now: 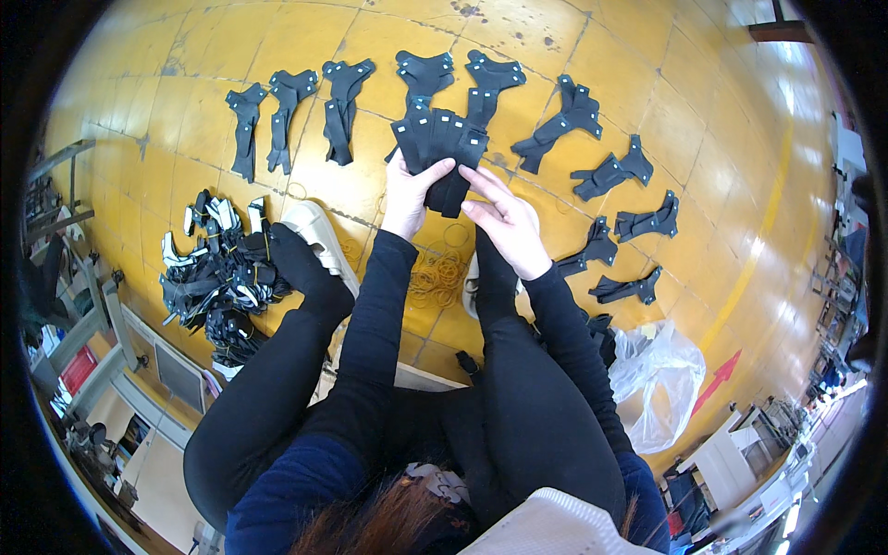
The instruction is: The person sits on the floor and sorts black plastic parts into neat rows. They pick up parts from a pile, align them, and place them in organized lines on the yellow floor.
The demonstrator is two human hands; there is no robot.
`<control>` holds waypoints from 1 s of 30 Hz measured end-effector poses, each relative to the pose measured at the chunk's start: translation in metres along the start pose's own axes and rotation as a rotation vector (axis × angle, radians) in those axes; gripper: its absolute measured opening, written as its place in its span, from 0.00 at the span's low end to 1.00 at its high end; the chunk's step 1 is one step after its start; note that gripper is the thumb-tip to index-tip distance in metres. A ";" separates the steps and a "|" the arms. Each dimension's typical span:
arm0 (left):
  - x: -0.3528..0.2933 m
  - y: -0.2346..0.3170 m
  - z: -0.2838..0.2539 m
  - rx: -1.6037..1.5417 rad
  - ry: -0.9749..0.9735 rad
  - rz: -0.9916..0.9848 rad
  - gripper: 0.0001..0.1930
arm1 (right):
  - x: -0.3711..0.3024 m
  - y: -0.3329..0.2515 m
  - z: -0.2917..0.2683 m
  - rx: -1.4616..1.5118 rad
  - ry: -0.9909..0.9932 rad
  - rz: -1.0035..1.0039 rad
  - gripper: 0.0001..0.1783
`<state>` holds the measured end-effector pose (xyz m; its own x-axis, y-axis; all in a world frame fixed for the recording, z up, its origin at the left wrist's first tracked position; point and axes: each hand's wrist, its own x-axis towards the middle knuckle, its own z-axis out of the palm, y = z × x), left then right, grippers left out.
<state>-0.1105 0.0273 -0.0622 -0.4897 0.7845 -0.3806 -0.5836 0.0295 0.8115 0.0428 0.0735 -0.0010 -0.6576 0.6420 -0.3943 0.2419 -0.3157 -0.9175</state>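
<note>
Both of my hands are at a fanned bunch of black fabric pieces (442, 139), each with a small pale label near its top end. My left hand (412, 196) is closed round the bunch's left side, its thumb lying across the front. On the right edge, my right hand (507, 220) has fingertips and thumb against the pieces; the fingers behind are hidden. Just beyond the bunch lie matching black pieces (425, 74) on the floor, part of a wide arc of small overlapping groups. One such group (564, 120) lies to the right of my hands.
A heap of black pieces with white parts (222, 268) lies left of my feet. Yellowish rubber bands (437, 277) are scattered between my shoes. A clear plastic bag (655, 379) sits by my right leg, near a red floor arrow (717, 381). Metal frames (102, 324) stand at left.
</note>
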 end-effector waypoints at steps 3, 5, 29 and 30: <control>0.002 -0.001 -0.002 -0.028 0.056 0.006 0.16 | 0.004 0.006 0.000 0.064 0.054 -0.004 0.25; 0.007 -0.007 -0.005 -0.035 0.092 0.020 0.16 | 0.014 0.024 -0.006 0.126 0.116 -0.067 0.23; -0.008 -0.025 0.037 -0.032 -0.159 -0.169 0.18 | 0.005 0.171 -0.205 -0.088 1.150 -0.118 0.15; -0.009 -0.028 0.037 -0.027 -0.157 -0.188 0.18 | 0.005 0.168 -0.197 -0.116 1.146 -0.064 0.15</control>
<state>-0.0657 0.0427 -0.0652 -0.2653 0.8534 -0.4487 -0.6729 0.1694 0.7201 0.2201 0.1615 -0.1672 0.3488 0.9309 -0.1086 0.3350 -0.2321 -0.9132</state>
